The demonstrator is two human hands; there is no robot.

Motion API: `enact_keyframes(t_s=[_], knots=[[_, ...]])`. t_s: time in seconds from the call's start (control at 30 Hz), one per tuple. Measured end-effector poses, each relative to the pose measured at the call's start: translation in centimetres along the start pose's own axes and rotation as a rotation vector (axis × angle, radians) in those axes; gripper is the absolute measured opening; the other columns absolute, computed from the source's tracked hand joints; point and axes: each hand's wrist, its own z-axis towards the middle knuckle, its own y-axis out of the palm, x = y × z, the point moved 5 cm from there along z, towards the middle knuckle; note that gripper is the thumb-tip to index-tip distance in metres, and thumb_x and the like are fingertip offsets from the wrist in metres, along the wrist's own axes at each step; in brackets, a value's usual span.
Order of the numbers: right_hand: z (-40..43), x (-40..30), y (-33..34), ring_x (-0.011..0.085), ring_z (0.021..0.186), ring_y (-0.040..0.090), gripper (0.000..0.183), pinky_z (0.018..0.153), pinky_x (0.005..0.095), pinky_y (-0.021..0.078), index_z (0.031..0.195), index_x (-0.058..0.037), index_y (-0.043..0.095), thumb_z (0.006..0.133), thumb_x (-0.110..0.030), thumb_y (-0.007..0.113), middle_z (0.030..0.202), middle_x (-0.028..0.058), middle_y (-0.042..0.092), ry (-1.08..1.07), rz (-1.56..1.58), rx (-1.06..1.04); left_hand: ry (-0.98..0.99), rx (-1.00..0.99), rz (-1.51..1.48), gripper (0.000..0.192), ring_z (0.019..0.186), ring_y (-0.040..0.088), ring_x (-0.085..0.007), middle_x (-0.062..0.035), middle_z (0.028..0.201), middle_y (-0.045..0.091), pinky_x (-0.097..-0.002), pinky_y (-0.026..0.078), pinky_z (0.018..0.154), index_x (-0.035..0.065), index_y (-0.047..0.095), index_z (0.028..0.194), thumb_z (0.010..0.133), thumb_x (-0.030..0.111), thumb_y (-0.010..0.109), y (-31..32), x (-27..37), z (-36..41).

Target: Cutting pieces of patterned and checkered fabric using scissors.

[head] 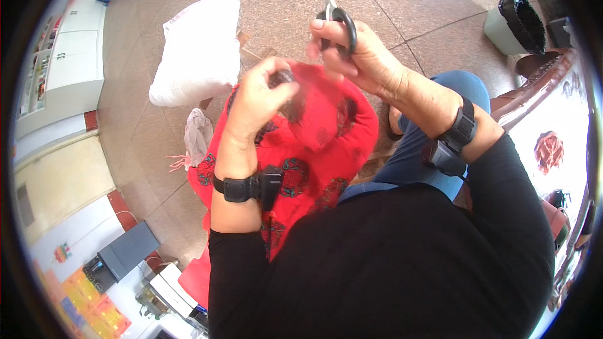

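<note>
Red patterned fabric [325, 125] with dark and teal motifs lies bunched over my lap. My left hand [264, 99] pinches a dark-patterned fold of it between thumb and fingers. Above and to the right, my right hand [358, 54] holds a pair of scissors [347, 28] by the black handles, its fingers partly through the loops. The blades point away from me, over the floor, and run out at the top of the picture. They are apart from the fabric. Motion blurs the right fingers and part of the cloth.
A stuffed white sack or pillow [200, 52] lies on the tiled floor [136, 70], a pale crumpled cloth [198, 134] nearer me. At the right are a lined waste bin [506, 33] and a table edge [532, 87]. White cabinets [77, 47] line the left wall.
</note>
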Motion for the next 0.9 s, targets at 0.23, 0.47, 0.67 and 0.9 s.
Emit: enact_keyframes(t_s=[0.23, 0.47, 0.67, 0.9], knots=[[1.0, 0.6, -0.1, 0.0083, 0.076, 0.055, 0.022, 0.061, 0.0204, 0.0454, 0.092, -0.0041, 0.053, 0.073, -0.007, 0.064, 0.091, 0.0049, 0.06, -0.182, -0.503, 0.088, 0.045, -0.075, -0.101, 0.014, 0.084, 0.048, -0.006, -0.0001, 0.095, 0.054, -0.0207, 0.039, 0.075, -0.001, 0.054, 0.093, 0.081, 0.003, 0.049, -0.6, 0.4, 0.2], [1.1, 1.6, 0.2, 0.0088, 0.074, 0.054, 0.018, 0.066, 0.0238, 0.0448, 0.088, -0.0015, 0.053, 0.071, -0.001, 0.058, 0.076, 0.0041, 0.058, -0.299, -0.88, 0.055, 0.067, -0.083, -0.123, 0.014, 0.091, 0.047, -0.009, -0.003, 0.099, 0.055, -0.0229, 0.036, 0.083, -0.0006, 0.055, 0.091, 0.08, 0.001, 0.047, -0.4, 0.7, 0.4], [1.2, 1.3, 0.1, 0.0095, 0.062, 0.054, 0.013, 0.059, 0.0216, 0.0442, 0.083, -0.0011, 0.051, 0.071, 0.0, 0.056, 0.071, 0.0046, 0.056, -0.119, -0.476, -0.054, 0.048, -0.16, -0.249, 0.012, 0.089, 0.048, -0.0083, -0.0021, 0.094, 0.055, -0.0225, 0.037, 0.08, 0.0005, 0.055, 0.09, 0.08, 0.0, 0.048, -0.9, 0.9, 0.3], [1.3, 1.8, 0.0, 0.0106, 0.062, 0.055, 0.014, 0.059, 0.0218, 0.0459, 0.084, -0.0009, 0.051, 0.072, -0.002, 0.058, 0.072, 0.0051, 0.056, -0.101, -0.384, -0.068, 0.057, -0.201, -0.108, 0.011, 0.075, 0.051, -0.0046, 0.0016, 0.082, 0.056, -0.019, 0.042, 0.069, 0.0019, 0.056, 0.091, 0.081, 0.002, 0.053, -0.3, 1.3, -0.1]])
